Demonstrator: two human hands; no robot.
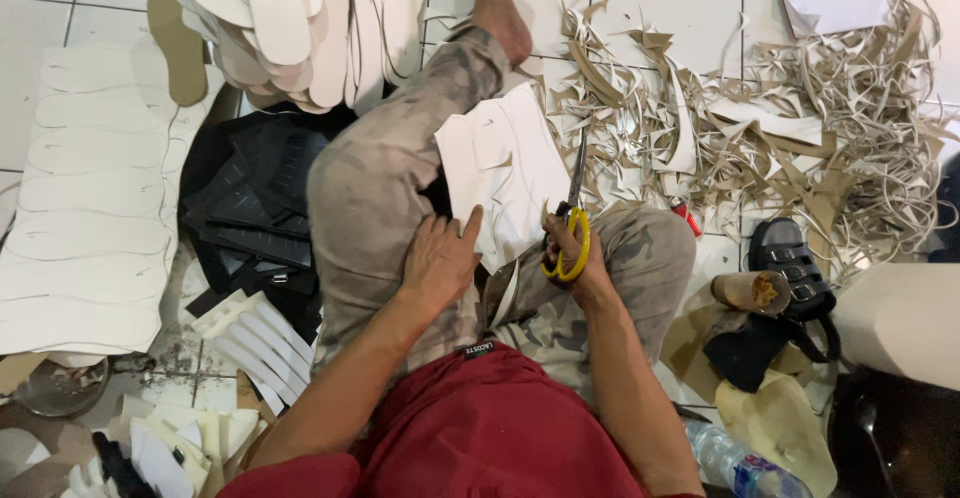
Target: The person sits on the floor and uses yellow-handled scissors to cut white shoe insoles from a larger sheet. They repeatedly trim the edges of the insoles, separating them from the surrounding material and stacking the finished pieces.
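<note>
The person sat on the tiled floor [40, 18], between cuts by the look of it. The right hand [572, 250] was curled shut through the yellow handles of one pair of scissors [573, 213], blades pointing to twelve o'clock over one white sheet [515, 163] lying across the lap. The left hand [437, 260] lay flat and spread on the left thigh, holding nothing. The next cut would, I judge, need that hand to steady the sheet while the blades opened on it. At ten o'clock lay one large marked sheet of sole outlines [90, 218]; at twelve, a stack of cut soles [300, 23], too overlapped to count. Offcuts [800, 118] spread at two o'clock; one black sandal [788, 263] at three.
</note>
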